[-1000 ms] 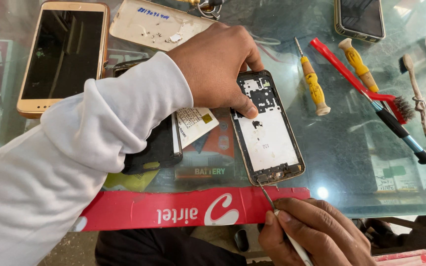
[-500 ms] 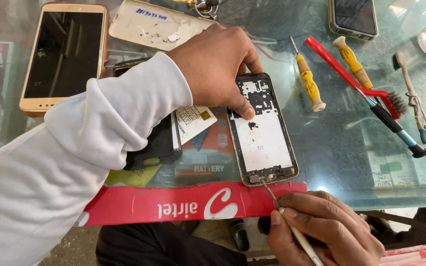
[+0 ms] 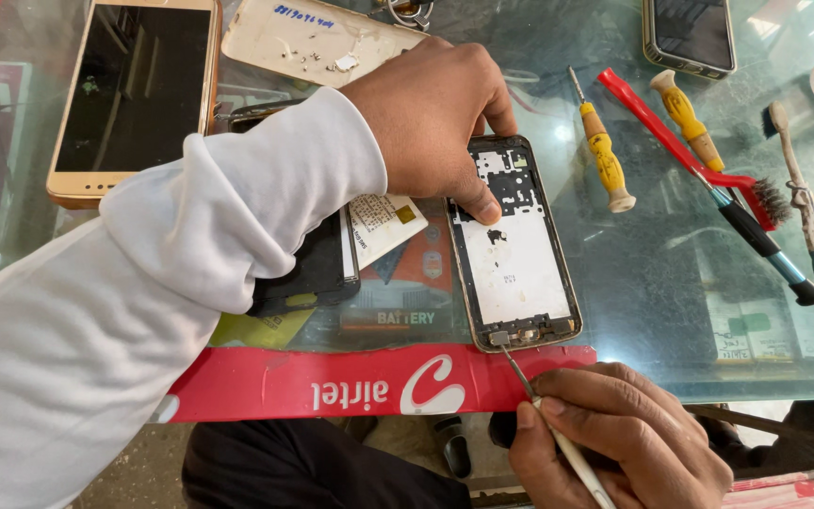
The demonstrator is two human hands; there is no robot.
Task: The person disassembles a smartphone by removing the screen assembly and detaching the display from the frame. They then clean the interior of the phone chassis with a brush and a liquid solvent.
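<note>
An opened phone frame (image 3: 516, 250) with its back removed lies on a glass counter (image 3: 671, 283). My left hand (image 3: 435, 113), in a white sleeve, presses its top end down with the thumb. My right hand (image 3: 614, 443) at the bottom edge grips a thin white-handled screwdriver (image 3: 544, 415). The tool's metal tip touches the frame's lower end near the port.
A gold phone (image 3: 134, 94) lies top left, a white back cover (image 3: 317, 42) beside it, a dark phone (image 3: 694, 33) top right. Two yellow screwdrivers (image 3: 603, 155), a red brush (image 3: 699, 151), a toothbrush (image 3: 798, 188) lie at right. A black battery (image 3: 313, 273) sits under my forearm.
The view has shifted slightly. Both hands stay in place; the screwdriver tip remains at the frame's lower end.
</note>
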